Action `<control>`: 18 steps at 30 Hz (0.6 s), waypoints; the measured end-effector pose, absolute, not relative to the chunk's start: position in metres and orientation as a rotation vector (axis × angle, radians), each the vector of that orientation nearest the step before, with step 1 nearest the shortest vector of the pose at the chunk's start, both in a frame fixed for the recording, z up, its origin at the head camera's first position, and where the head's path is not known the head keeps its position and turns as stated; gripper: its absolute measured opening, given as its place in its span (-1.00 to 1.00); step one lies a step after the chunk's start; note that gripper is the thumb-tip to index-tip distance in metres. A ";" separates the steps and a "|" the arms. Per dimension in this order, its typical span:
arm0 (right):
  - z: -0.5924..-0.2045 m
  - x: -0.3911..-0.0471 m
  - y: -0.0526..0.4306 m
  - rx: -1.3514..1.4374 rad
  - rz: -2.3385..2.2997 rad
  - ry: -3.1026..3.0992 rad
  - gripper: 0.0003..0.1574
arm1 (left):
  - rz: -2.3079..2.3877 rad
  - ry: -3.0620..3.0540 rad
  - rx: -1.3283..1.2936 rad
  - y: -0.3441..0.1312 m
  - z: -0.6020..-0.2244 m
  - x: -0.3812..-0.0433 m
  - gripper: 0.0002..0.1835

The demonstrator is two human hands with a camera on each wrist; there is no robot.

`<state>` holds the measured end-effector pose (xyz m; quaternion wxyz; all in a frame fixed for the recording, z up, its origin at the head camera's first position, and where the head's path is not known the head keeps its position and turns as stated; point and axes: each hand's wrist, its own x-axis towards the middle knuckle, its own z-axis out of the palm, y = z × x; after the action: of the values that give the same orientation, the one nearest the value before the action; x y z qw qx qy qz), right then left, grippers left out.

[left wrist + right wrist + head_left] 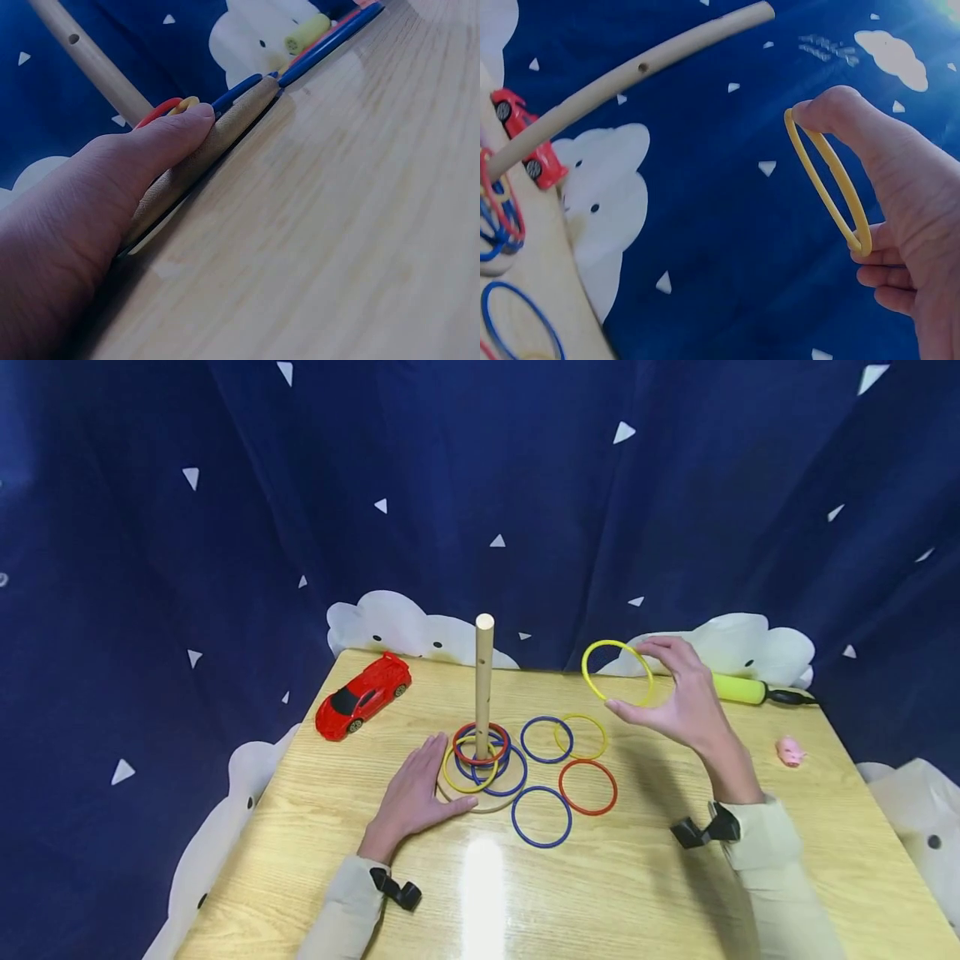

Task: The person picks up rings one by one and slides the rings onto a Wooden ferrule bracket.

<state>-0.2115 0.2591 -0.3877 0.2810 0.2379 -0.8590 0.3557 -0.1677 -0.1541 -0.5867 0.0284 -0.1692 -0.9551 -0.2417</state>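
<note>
My right hand (686, 702) holds a yellow ring (586, 667) up above the table, thumb at one side of it and fingers at the other. In the right wrist view this ring (844, 184) appears nearly edge-on. Left of it stands an upright wooden post (483, 685) on a round wooden base (448, 788). Around the post's foot lie red, blue and yellow rings, some of them tilted and overlapping. My left hand (415, 793) rests at the base's left edge, fingers extended. Its thumb (176, 135) lies along the near rim of the base (225, 135).
Beside the base lie two blue rings (514, 818), a red ring (615, 793) and a yellow ring (603, 739). A red toy car (363, 695) sits at the back left. Further right are a yellow-green pump (738, 688) and a small pink pig (790, 752). A dark blue curtain hangs behind the table.
</note>
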 end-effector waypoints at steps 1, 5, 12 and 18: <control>-0.383 -0.213 0.256 0.652 0.960 -2.297 -0.02 | -0.746 -2.945 -0.529 -0.154 -0.586 -0.168 0.39; -0.363 -0.217 0.242 0.719 1.000 -2.269 -0.03 | -0.741 -2.944 -0.539 -0.153 -0.585 -0.168 0.39; -0.321 -0.218 0.203 0.875 1.066 -2.136 -0.01 | -0.735 -2.978 -0.532 -0.153 -0.584 -0.168 0.40; -0.302 -0.222 0.173 0.985 1.077 -2.074 0.05 | -0.740 -2.947 -0.544 -0.153 -0.586 -0.168 0.39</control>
<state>-0.2217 0.1725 -0.3016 0.2985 0.3707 -0.7805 0.4052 -0.1678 -0.1534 -0.5859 0.0271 -0.1761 -0.9543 -0.2397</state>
